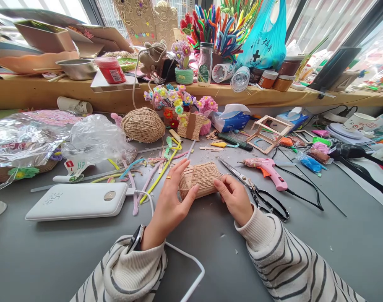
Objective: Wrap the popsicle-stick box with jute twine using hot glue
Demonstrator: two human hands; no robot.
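At twine-wrapped box (206, 175), bent right fingers (222, 189)

On the white power bank (78, 205), toward the left edge of the worktop (53, 251), "35W" was written. Beyond the far edge, the blue bag (263, 37) carried a black cross (256, 55) and "大药房"; the glass bottle (205, 58) had a green Starbucks emblem (204, 73).

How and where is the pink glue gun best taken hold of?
Probably by the handle of the pink glue gun, the right hand coming from above and the right: the gun lies flat, nozzle pointing left, with the handle slanting right and toward the wearer.
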